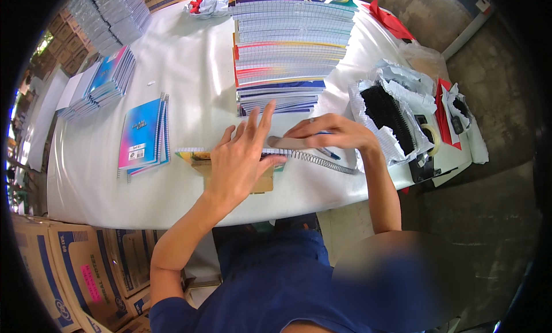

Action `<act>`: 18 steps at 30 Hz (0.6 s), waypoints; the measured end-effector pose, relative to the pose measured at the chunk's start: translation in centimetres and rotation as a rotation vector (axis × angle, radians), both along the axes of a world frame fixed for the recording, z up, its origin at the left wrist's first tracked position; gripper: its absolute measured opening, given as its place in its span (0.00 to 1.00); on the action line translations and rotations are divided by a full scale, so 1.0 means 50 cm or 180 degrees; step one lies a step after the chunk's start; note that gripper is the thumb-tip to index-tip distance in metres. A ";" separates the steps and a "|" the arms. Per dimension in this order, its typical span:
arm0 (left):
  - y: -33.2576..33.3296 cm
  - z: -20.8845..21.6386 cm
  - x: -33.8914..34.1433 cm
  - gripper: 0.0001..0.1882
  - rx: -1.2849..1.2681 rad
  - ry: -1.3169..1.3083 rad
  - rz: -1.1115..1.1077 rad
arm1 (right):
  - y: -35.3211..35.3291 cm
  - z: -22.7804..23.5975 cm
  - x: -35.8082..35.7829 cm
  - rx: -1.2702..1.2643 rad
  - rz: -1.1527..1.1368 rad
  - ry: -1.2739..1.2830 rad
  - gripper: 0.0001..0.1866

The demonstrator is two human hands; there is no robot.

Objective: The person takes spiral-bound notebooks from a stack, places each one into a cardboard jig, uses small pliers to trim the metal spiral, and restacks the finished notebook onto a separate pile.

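A notebook stands on edge (192,155) near the table's front edge, its page edges up. A silver wire spiral coil (325,160) runs along its top edge and trails off to the right. My left hand (238,155) lies over the notebook with fingers spread and thumb along the coil side. A flat grey-brown strip with a rounded end (284,143) is gripped in my right hand (339,132), just above the coil. Something blue shows at my right fingers. A blue pen (329,153) lies below that hand. Brown cardboard (264,183) sits under the notebook.
Ahead stands a tall stack of notebooks (293,51). Blue-pink spiral notebooks (141,135) lie at left, with more piles (109,77) behind. At right are black coils (388,117) in crumpled wrapping and a tape roll (430,139). Cardboard boxes (86,270) stand at lower left.
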State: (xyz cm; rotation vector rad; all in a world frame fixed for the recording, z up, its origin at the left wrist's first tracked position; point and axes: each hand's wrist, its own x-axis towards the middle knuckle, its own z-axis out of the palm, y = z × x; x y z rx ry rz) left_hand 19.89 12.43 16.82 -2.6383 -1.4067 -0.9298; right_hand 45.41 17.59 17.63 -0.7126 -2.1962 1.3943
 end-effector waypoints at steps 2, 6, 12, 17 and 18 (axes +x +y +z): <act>0.001 -0.002 -0.001 0.52 -0.0015 -0.0005 -0.0015 | 0.009 0.006 -0.026 0.0129 -0.0196 -0.0993 0.24; 0.002 -0.004 -0.005 0.53 0.0065 0.0109 0.0109 | -0.004 -0.009 -0.011 -0.0708 0.0360 0.1688 0.24; 0.006 0.003 -0.026 0.53 0.0076 0.0138 0.0211 | 0.022 -0.053 -0.017 -0.0907 0.0066 0.1236 0.25; 0.001 0.003 -0.045 0.53 0.0057 0.0094 0.0293 | 0.027 -0.020 -0.057 -0.0315 -0.0397 0.0010 0.26; 0.002 0.002 -0.047 0.54 0.0099 0.0103 0.0357 | 0.037 -0.033 -0.035 -0.0803 -0.0187 0.0809 0.25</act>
